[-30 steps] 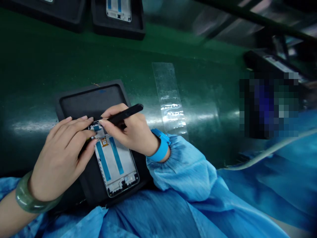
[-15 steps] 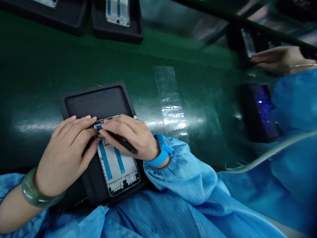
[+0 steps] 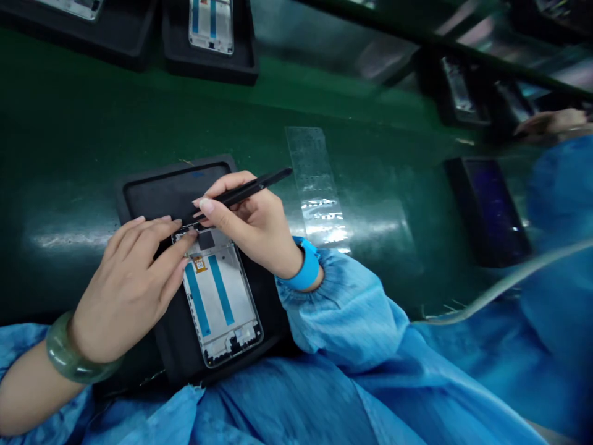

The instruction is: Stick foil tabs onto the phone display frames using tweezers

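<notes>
Phone frame [image 3: 217,296], dark square [image 3: 207,240] now visible, black tool [image 3: 257,185] swung upward

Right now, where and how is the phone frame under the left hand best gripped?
Perhaps pinch the phone frame across its long edges at the near end, from the wearer's side: that end is uncovered, while the left hand and the right hand crowd the far end.
</notes>
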Available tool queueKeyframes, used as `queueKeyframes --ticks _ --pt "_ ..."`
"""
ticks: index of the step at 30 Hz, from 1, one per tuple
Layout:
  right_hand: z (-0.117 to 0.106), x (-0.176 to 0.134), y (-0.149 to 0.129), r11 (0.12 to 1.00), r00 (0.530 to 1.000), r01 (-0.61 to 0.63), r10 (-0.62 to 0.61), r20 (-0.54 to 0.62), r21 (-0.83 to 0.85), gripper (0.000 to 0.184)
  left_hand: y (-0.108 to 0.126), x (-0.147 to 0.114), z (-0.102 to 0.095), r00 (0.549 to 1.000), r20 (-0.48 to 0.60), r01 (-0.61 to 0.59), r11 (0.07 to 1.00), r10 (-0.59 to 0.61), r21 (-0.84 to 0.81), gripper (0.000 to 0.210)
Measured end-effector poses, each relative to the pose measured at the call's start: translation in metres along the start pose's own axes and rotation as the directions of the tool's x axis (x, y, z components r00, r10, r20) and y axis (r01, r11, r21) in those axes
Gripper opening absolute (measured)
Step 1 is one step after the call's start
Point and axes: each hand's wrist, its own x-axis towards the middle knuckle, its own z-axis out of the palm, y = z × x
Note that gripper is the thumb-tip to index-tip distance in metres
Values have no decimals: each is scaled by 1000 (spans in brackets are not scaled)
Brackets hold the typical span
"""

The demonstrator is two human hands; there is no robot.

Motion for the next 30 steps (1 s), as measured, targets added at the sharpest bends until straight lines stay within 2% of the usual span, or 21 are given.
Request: queueKeyframes --ticks 6,12,22,27,30 --pt "0 2 1 1000 1000 -9 9 11 6 25 1 0 -1 1000 7 4 1000 -4 -5 37" --pt "-1 -2 -4 987 999 30 -24 36 -156 17 9 0 -1 999 14 49 998 -49 -32 38" --pt "3 -6 -6 918 976 215 -208 57 -333 6 7 -1 1 999 8 43 997 -42 -62 37" --pt "5 -7 -3 823 929 369 -340 145 -433 5 8 -1 1 999 2 45 998 -45 -54 34" --pt "4 -7 -1 788 899 436 -398 181 -435 3 8 -1 1 999 3 36 999 -36 -40 32"
